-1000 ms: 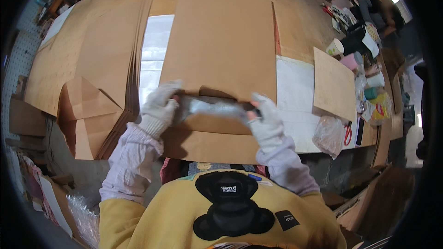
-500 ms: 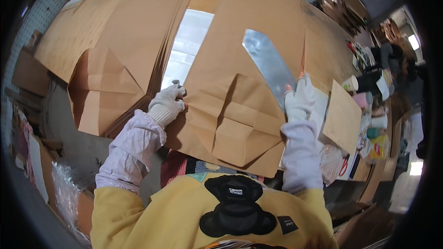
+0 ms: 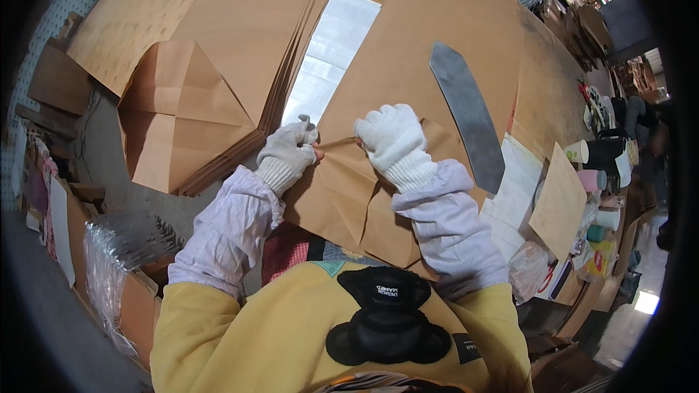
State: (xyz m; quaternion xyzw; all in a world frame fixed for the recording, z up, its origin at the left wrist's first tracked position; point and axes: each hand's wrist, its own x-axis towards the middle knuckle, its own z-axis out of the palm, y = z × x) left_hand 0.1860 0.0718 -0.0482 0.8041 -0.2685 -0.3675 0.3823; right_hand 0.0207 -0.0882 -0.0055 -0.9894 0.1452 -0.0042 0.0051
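A large brown paper bag (image 3: 429, 36) lies on the work table before me, its near end folded and creased. My left hand (image 3: 290, 151), in a white glove with bare fingertips, pinches the bag's left edge near the fold. Close beside it, my right hand (image 3: 393, 140) is closed over the folded part, fingers curled onto a pinch of the paper. A flat grey metal strip with a pointed end (image 3: 470, 116) rests on the bag, just right of my right hand. Both hands cover part of the folds.
On the left lies a stack of brown paper bags (image 3: 244, 29), the top one's end opened out. Shiny silver sheeting (image 3: 331, 47) shows between stack and bag. At right are a thin board (image 3: 557, 204), a paper cup (image 3: 577, 151) and clear plastic (image 3: 528, 266).
My right hand has moved left from the bag's right edge by the metal strip to the folded middle. My left hand stays at the left edge. The view has shifted slightly.
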